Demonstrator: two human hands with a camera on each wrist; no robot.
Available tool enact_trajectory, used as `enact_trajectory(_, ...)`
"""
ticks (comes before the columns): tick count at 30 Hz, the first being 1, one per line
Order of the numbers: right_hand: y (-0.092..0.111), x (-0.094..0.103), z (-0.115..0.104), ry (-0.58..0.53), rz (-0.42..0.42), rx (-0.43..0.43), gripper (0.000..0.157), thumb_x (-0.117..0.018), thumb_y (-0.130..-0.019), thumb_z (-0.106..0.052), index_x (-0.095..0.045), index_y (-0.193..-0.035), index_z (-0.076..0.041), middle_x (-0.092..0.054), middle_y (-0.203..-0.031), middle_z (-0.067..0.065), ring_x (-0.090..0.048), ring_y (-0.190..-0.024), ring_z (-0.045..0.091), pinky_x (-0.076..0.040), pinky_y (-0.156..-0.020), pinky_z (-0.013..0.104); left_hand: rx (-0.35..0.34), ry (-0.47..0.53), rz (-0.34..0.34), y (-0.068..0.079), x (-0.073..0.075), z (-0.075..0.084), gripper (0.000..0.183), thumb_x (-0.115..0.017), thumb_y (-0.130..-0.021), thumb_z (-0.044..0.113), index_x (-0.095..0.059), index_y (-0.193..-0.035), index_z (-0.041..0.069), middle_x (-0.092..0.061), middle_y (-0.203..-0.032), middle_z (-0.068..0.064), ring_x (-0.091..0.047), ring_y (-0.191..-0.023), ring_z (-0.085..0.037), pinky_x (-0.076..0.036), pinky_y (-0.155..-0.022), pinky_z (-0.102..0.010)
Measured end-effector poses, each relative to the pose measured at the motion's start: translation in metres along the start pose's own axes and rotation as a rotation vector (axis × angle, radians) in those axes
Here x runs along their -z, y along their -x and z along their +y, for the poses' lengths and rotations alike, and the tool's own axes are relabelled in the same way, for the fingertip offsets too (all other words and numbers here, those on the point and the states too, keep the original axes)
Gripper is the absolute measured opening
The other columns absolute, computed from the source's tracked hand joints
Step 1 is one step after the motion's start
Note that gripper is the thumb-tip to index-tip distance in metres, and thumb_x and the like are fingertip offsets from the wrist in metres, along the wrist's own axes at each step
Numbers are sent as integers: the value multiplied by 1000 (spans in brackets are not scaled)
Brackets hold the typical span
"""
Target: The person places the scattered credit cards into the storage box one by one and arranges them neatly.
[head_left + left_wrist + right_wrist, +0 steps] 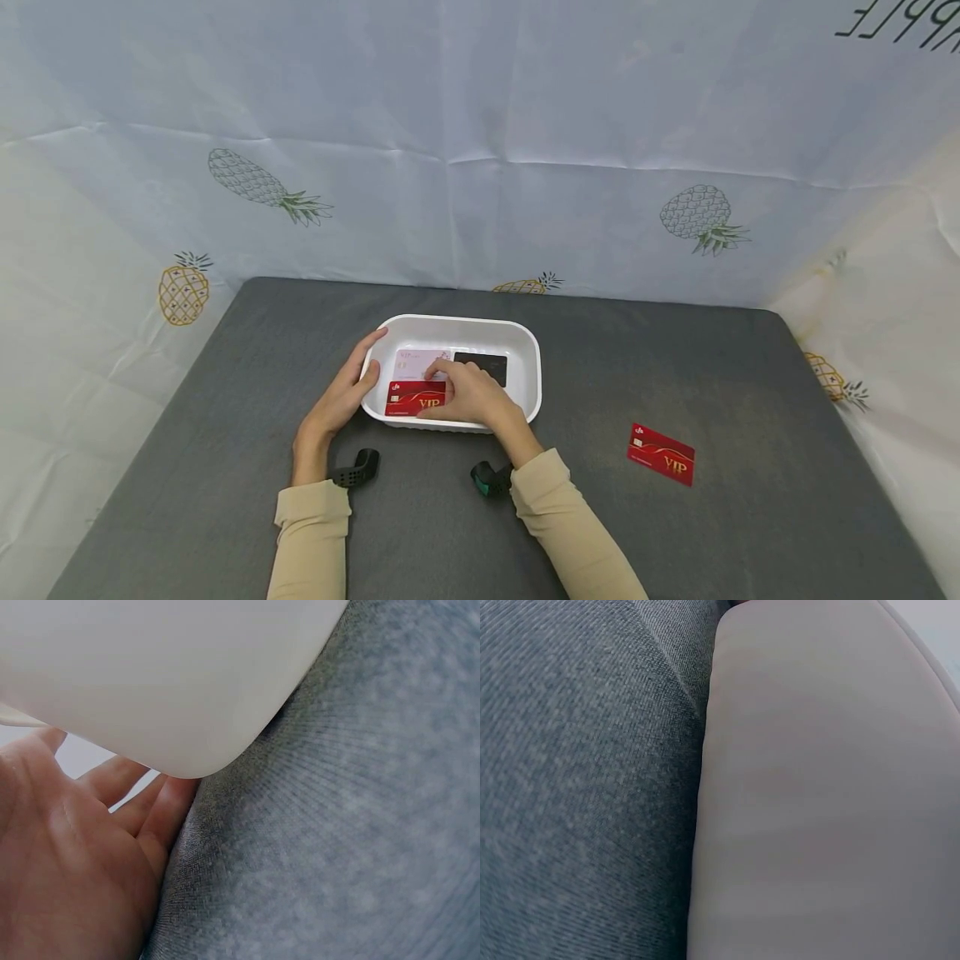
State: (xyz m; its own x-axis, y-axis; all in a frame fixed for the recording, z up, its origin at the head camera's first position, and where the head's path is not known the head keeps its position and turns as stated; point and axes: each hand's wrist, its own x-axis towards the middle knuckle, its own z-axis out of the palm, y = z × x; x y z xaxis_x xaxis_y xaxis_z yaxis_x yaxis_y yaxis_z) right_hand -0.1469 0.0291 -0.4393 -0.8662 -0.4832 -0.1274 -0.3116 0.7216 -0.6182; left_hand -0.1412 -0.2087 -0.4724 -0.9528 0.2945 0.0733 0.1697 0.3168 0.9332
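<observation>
In the head view, a white plastic tray (528,367) lies on the table. My left hand (341,398) holds its left end, thumb at the rim and fingers along the outside. In the left wrist view, that hand's fingers (139,810) reach along the tray's outer wall (165,682). Inside lie a pink card (411,363), a black card (491,367) and a red VIP card (405,400). My right hand (472,394) reaches over the front rim, thumb and index finger at opposite long edges of that red card. The right wrist view shows tray wall (817,787), hiding the right fingers.
A second red VIP card (662,454) lies on the grey cloth-covered table (585,517), right of the tray. Wrist straps (358,469) sit near the tray's front. A pale curtain with pineapple prints (480,208) hangs behind the table's back edge.
</observation>
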Motion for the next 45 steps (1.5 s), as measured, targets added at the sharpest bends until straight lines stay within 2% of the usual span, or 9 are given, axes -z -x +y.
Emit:
enact_trajectory(6,4,3,5,-88,18,20,52,-86,-81,-36,-66,-124,-16,-58,-67,-3,-49,-60,6,-38,-56,22,-14,20,-8,-1,-2,0,58,-42,-106,12,-24,-162,11,-29,-161,-23,-41,-137,-40,-39,-96,-11)
enact_trajectory(14,9,15,10,-155,46,76,54,-86,-83,-32,-66,-129,-12,-61,-71,0,-48,-63,6,-39,-62,21,-19,40,-11,-1,1,-2,58,-42,-106,11,-24,-162,12,-38,-153,-25,-48,-123,-31,-48,-92,-19)
enact_trajectory(21,14,19,16,-175,76,114,54,-85,-84,-29,-67,-130,-7,-62,-74,2,-49,-65,6,-40,-63,20,-3,33,-12,-2,1,-2,58,-41,-107,11,-23,-162,12,-39,-151,-26,-48,-123,-36,-48,-90,-19)
enact_trajectory(28,22,27,19,-247,112,153,47,-82,-87,-20,-68,-128,-5,-60,-73,3,-49,-62,9,-41,-59,20,-6,34,-14,-1,1,-2,57,-40,-108,11,-23,-162,12,-40,-150,-26,-49,-121,-32,-48,-91,-20)
enact_trajectory(32,26,31,21,-253,130,189,46,-81,-87,-18,-67,-128,-3,-60,-72,4,-48,-61,9,-42,-59,20,-9,34,-14,-1,2,-2,58,-40,-107,11,-23,-162,11,-40,-150,-26,-50,-120,-29,-48,-91,-20)
enact_trajectory(39,41,37,25,-255,212,212,44,-82,-87,-18,-68,-126,-2,-60,-72,2,-48,-59,7,-43,-59,22,-13,28,-15,0,0,1,57,-42,-107,11,-24,-162,11,-41,-149,-25,-51,-119,-27,-48,-91,-20)
enact_trajectory(45,58,45,26,-267,285,197,41,-82,-86,-21,-71,-124,-10,-59,-72,-2,-50,-62,7,-43,-60,25,-28,32,-6,1,1,1,55,-40,-108,10,-25,-162,10,-42,-149,-26,-51,-118,-19,-45,-93,-18)
